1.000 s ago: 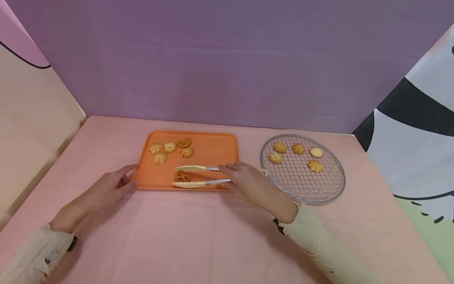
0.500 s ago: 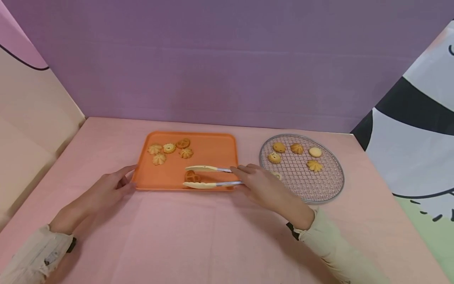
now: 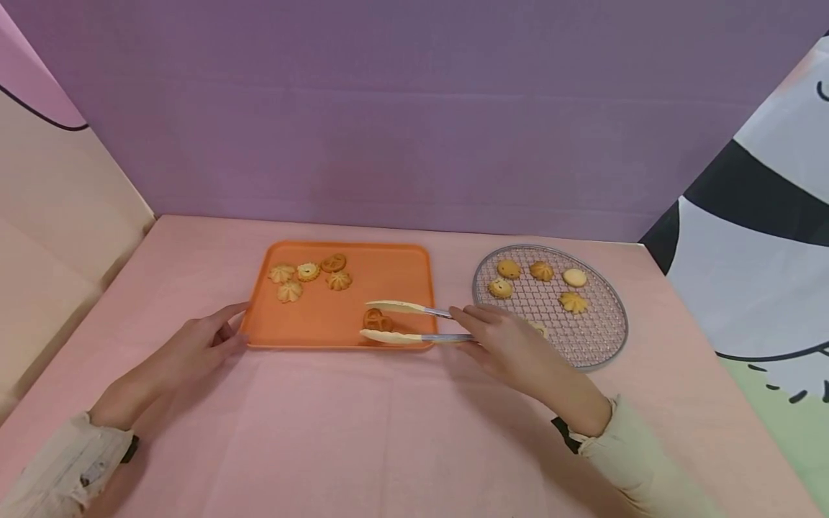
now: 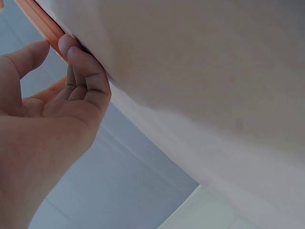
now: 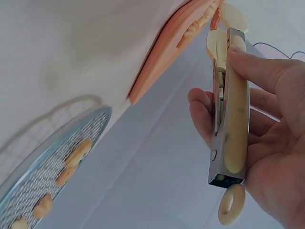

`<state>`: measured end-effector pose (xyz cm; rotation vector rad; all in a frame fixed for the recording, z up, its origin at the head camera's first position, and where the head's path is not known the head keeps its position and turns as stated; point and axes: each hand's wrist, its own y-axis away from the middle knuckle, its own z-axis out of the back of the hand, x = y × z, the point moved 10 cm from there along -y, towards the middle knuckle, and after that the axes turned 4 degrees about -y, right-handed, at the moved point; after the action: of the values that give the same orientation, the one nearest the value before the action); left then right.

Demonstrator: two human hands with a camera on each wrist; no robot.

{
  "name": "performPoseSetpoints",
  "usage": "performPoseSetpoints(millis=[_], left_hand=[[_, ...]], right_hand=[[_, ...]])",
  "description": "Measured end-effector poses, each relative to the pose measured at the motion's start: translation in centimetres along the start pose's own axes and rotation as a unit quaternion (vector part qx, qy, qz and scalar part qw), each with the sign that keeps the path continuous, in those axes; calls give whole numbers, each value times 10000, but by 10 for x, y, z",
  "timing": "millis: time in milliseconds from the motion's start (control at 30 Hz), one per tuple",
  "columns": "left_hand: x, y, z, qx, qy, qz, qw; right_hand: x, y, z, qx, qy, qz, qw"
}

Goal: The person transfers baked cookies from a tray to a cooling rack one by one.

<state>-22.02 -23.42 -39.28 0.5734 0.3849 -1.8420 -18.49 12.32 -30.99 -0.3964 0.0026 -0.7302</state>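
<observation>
Brown pretzel-shaped biscuit (image 3: pixel 378 321), one: located at the near side, right of centre, of one flat rectangular orange tray (image 3: pixel 401 277), between the scalloped cream tips of one pair of silver metal tongs (image 5: pixel 237 119); whether lifted clear of the tray cannot be told. Handling, as judged: light, stiff, dry and brittle, its pierced lattice the likely weak point; best taken by opposite outer edges with little squeeze. Right hand (image 3: pixel 518 352), one: thumb and fingers grip the tongs. Left hand (image 3: pixel 194 349), one: bent fingers touch the tray's left rim; whether they pinch it cannot be told. Other biscuits on the tray, five, grouped towards its far left: three pale-gold fluted flower-shaped biscuits (image 3: pixel 289 291), one pale crimped round biscuit (image 3: pixel 309 271), one second brown pretzel-shaped biscuit (image 3: pixel 333 263). Round grey metal mesh rack (image 3: pixel 596 331), one, right of the tray and apart from it, bearing five visible biscuits: two golden fluted biscuits (image 3: pixel 573 302), one golden rounded biscuit (image 3: pixel 508 268), one plain pale round biscuit (image 3: pixel 574 277), one crimped-edged golden biscuit (image 3: pixel 500 288).
</observation>
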Motion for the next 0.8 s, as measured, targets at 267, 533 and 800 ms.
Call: performPoseSetpoints(millis=[267, 533, 800], left_hand=[[1, 1, 0, -55, -35, -77, 9999], [0, 0, 1, -43, -74, -35, 10000], [-1, 0, 0, -44, -93, -49, 9999]], right_hand=[[-11, 24, 15, -145, 205, -154, 9996], [-16, 47, 27, -366, 300, -61, 9989], [-29, 66, 38, -442, 297, -358, 9979]])
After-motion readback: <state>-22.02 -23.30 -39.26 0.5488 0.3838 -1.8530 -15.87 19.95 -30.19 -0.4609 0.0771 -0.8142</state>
